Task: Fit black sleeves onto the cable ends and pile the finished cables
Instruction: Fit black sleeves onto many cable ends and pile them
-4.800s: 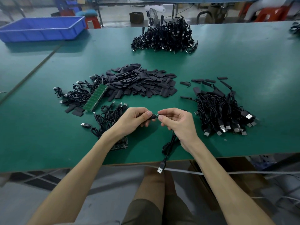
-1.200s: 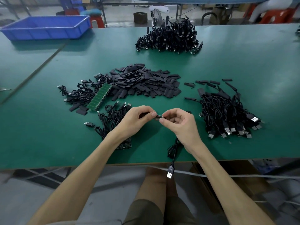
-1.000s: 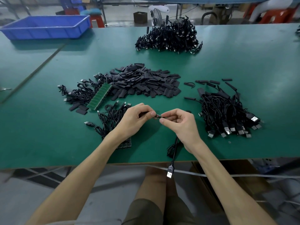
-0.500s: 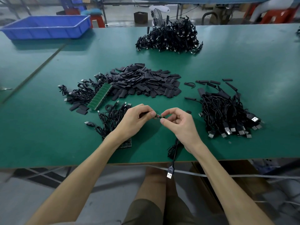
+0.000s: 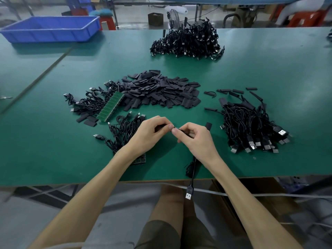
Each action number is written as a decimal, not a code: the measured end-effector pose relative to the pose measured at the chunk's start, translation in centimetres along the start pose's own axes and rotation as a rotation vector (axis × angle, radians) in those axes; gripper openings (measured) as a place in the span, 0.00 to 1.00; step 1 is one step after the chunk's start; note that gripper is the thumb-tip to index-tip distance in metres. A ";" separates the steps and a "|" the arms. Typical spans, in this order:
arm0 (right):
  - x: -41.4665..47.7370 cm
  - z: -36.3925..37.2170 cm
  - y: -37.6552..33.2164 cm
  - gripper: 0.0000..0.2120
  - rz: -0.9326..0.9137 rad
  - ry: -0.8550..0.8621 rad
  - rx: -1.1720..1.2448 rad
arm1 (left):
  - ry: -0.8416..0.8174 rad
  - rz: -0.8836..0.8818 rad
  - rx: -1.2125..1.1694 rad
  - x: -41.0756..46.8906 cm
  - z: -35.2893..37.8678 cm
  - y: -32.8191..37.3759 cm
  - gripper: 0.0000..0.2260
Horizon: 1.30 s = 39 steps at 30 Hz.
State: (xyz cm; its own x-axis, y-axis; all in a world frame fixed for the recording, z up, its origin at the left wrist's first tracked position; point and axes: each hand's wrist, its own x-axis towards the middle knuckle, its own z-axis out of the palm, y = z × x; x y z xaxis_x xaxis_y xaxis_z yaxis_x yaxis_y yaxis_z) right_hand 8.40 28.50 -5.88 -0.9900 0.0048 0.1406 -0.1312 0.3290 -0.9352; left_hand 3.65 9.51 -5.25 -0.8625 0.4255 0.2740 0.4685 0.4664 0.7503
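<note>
Little has moved since the earlier frames: both hands stay on the near side of the sleeve heap (image 5: 158,92), and only the hanging USB plug (image 5: 188,194) has sunk a bit lower. The left hand (image 5: 149,135) pinches a black sleeve (image 5: 162,125) between thumb and forefinger. The right hand (image 5: 195,139) pinches the small cable end (image 5: 177,128), fingertips almost touching. Whether the sleeve is already over the end is too small to tell; it seems not. To do this well, the left fingers should squeeze the flat sleeve at its edges to open it and keep it in line. The right hand should hold close behind the tip so the cable (image 5: 193,169) does not bend. To the right of the heap lie the finished cables (image 5: 251,126).
</note>
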 end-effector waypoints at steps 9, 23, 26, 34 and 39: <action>0.0 0.0 0.1 0.11 -0.005 0.005 -0.008 | -0.029 -0.014 -0.010 -0.1 0.2 0.0 0.07; -0.1 -0.3 0.3 0.08 -0.018 -0.028 0.050 | -0.027 -0.131 -0.127 0.1 0.1 0.5 0.14; -0.1 -0.2 0.3 0.09 -0.025 -0.035 0.030 | -0.022 -0.119 -0.087 0.2 0.1 0.4 0.14; -0.1 0.0 0.5 0.10 -0.117 -0.004 -0.100 | -0.059 -0.081 0.054 0.0 0.6 -0.2 0.17; -0.1 0.0 0.8 0.10 -0.141 0.021 -0.127 | -0.071 -0.041 0.127 0.0 0.8 -0.4 0.20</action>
State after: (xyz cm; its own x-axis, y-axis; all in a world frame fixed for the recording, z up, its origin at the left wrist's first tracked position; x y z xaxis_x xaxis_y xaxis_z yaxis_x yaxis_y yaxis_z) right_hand 8.35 28.70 -6.61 -0.9609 -0.0304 0.2753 -0.2597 0.4443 -0.8574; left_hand 3.63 9.95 -6.03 -0.8675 0.4562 0.1982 0.4579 0.5767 0.6765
